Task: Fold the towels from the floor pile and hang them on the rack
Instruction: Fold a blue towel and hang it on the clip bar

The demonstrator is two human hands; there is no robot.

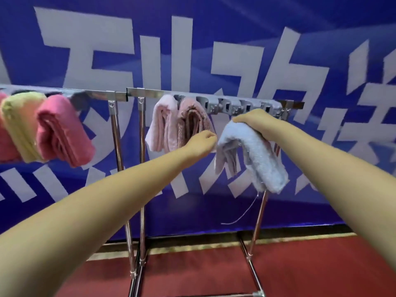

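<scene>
right hand (pixel 249 120) grips a folded blue towel (pixel 252 155) just under the rack's (pixel 214 94) grey clips (pixel 246 105) — left hand (pixel 203 140), fingers curled, grip unclear, beside two hung pink towels (pixel 177 123).

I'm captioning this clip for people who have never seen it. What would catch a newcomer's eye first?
The huge blue banner with white characters fills the background. In front, the right hand holds a folded pale blue towel up at the metal rack, beside two pink towels already hanging. The left hand reaches in next to them.
</scene>
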